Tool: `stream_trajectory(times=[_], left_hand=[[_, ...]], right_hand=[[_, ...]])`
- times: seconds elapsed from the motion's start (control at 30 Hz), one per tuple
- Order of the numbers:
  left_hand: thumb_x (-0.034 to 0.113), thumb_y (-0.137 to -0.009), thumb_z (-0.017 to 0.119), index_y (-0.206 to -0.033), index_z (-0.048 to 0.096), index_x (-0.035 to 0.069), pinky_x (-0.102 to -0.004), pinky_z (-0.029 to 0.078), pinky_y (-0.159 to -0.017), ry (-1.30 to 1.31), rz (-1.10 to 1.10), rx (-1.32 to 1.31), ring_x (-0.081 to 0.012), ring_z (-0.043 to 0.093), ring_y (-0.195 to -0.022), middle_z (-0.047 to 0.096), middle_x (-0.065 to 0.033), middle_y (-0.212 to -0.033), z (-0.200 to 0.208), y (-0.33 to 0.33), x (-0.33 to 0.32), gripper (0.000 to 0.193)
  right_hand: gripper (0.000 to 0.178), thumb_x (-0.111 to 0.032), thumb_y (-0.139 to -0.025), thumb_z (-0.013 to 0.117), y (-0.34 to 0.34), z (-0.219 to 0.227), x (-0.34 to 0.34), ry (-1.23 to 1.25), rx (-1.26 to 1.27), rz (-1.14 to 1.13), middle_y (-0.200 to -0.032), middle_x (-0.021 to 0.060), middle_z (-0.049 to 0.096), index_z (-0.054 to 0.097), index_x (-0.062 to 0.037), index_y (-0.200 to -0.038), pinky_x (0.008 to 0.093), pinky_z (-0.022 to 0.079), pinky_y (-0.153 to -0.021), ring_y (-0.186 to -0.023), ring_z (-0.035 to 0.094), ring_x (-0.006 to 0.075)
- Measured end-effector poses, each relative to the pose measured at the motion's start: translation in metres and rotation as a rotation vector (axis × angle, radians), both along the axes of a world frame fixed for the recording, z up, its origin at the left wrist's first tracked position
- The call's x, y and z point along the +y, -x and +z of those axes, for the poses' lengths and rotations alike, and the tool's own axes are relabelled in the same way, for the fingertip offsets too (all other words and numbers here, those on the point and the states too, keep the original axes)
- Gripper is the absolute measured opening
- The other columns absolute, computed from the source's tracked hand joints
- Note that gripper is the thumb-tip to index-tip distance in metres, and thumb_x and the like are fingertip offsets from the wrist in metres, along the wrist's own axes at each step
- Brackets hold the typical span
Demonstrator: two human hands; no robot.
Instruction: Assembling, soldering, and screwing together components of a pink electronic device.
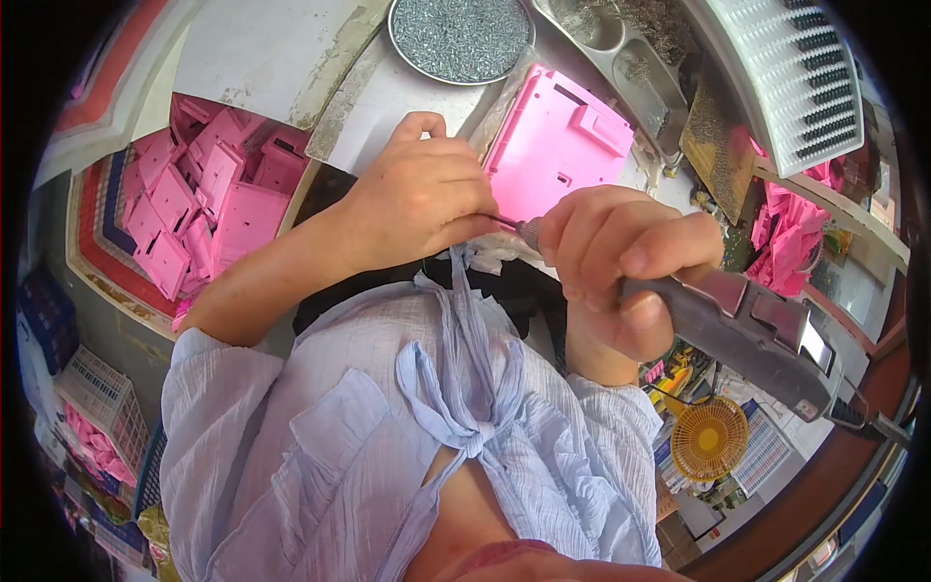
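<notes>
My right hand [626, 262] grips a grey electric screwdriver [747, 335], whose thin bit points left toward my left hand [422, 199]. My left hand is closed at the tip of the bit, fingers pinched as if on a small screw; what it pinches is hidden. Just beyond both hands a pink plastic housing [558, 141] lies on the white worktable [262, 48]. A round metal dish of small screws [461, 37] sits at the far edge of the table.
A bin of several pink plastic parts [208, 199] stands to my left. A metal tray with compartments [630, 58] and a white ribbed rack [795, 78] lie at the right. More pink parts [790, 242] are piled at the right. A small orange fan [710, 438] sits low right.
</notes>
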State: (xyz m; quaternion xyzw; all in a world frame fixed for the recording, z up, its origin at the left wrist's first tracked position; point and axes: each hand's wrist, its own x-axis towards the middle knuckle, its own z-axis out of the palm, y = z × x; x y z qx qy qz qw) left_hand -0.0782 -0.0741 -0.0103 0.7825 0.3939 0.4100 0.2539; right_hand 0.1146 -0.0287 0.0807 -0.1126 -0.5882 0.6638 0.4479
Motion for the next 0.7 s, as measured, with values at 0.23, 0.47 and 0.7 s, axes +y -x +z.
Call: stream_trajectory(times=[0.23,0.47,0.7], left_hand=[[0.017,-0.077,0.079,-0.086,0.068,0.011,-0.0402,0.038,-0.092,-0.017,0.032,-0.030,-0.0180,0.062,-0.083,0.066,0.0003,-0.084,0.000,-0.002,-0.003,0.016],[0.018,-0.072,0.081,-0.079,0.066,0.010,-0.0405,0.040,-0.093,-0.027,-0.007,0.073,-0.0191,0.061,-0.080,0.062,-0.0010,-0.076,0.005,-0.001,0.000,0.018],[0.015,-0.068,0.081,-0.082,0.066,0.011,-0.0430,0.039,-0.094,-0.069,-0.061,0.103,-0.0199,0.059,-0.077,0.058,-0.0008,-0.075,0.008,-0.001,0.004,0.021]], right_hand=[[0.026,-0.020,-0.093,0.070,0.007,-0.002,0.003,-0.074,0.028,0.030,-0.061,0.0050,0.053,0.051,-0.0034,-0.101,0.0380,0.049,-0.054,-0.051,0.052,0.0190],[0.025,-0.017,-0.092,0.070,0.007,-0.004,0.003,-0.072,-0.004,0.062,-0.060,0.0050,0.052,0.051,-0.0031,-0.101,0.0373,0.047,-0.052,-0.050,0.052,0.0191],[0.023,-0.011,-0.091,0.070,0.002,-0.003,0.001,-0.030,0.018,0.081,-0.062,0.0066,0.054,0.052,-0.0022,-0.103,0.0390,0.049,-0.056,-0.053,0.054,0.0204]])
